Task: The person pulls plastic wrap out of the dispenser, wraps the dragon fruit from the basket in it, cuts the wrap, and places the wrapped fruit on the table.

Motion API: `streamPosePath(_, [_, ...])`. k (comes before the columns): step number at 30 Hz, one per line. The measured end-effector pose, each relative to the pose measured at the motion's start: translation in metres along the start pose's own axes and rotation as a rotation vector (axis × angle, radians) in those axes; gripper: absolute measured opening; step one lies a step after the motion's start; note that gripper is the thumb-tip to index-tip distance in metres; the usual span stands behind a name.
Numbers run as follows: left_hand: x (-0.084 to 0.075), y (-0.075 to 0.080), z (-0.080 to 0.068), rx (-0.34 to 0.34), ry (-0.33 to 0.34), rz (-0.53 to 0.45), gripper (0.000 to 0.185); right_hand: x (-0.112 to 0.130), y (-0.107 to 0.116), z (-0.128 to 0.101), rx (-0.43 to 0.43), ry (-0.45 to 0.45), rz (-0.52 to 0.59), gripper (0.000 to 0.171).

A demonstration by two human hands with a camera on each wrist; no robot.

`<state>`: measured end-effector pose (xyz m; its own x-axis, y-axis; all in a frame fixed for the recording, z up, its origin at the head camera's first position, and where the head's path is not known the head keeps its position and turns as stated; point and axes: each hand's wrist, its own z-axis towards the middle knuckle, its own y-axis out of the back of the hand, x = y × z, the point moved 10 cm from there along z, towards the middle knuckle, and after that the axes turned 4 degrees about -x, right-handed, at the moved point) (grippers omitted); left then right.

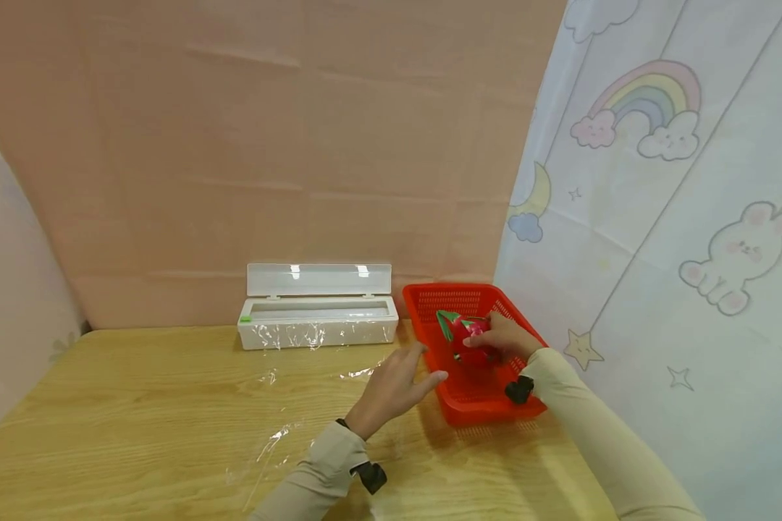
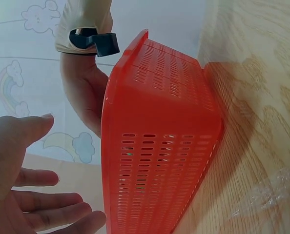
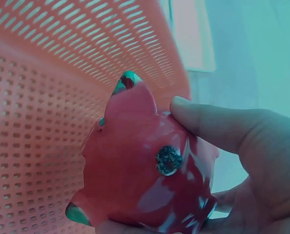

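Toy fruit (image 1: 464, 334): red with green tips, inside the red basket (image 1: 489, 405) at the table's right.
Right hand (image 1: 505, 339): fingers and thumb curled round the toy fruit, wrapping it securely.
Left hand (image 1: 394, 387): fingers spread, empty, just left of the basket.
Wrap box (image 1: 317, 320): lid up, far side.
Plastic wrap (image 1: 280, 434): flat on the table (image 1: 104, 405).

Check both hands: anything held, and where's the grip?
Right hand grips the red dragon fruit round its body, inside the red basket. Left hand is open beside the basket, holding nothing.
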<state>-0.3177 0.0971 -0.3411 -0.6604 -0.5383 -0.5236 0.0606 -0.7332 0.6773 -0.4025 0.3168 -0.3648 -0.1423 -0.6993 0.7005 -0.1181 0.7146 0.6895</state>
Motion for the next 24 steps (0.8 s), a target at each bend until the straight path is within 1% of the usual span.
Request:
streamPosePath(4, [-0.001,0.001,0.001,-0.005,-0.001,-0.004,0.055,0.010,0.008,-0.006,-0.035,0.017,-0.021,0.079])
streamPosePath(7, [-0.002,0.002,0.001,-0.011,-0.003,-0.013,0.056,0.018,0.011,-0.013,-0.057,0.023,0.008,0.081])
streamPosePath(11, [-0.003,0.001,0.002,-0.030,-0.016,-0.037,0.056,0.023,0.013,-0.021,-0.066,0.039,0.044,0.083])
streamPosePath(14, [-0.005,0.000,0.003,-0.035,-0.044,-0.056,0.057,0.026,0.015,-0.026,-0.071,0.044,0.051,0.083])
streamPosePath(16, [-0.004,0.002,0.003,-0.036,-0.046,-0.070,0.059,0.030,0.014,-0.028,-0.074,0.057,0.044,0.083])
streamPosePath(18, [0.000,0.005,0.002,-0.041,-0.032,-0.084,0.059,0.037,0.011,-0.027,-0.069,0.068,0.052,0.083])
streamPosePath(21, [0.002,0.006,0.001,-0.033,-0.007,-0.113,0.061,0.045,0.010,-0.032,-0.077,0.083,0.064,0.085])
streamPosePath(24, [-0.003,0.001,0.002,0.002,-0.010,-0.145,0.066,0.045,0.015,-0.040,-0.097,0.078,0.084,0.086])
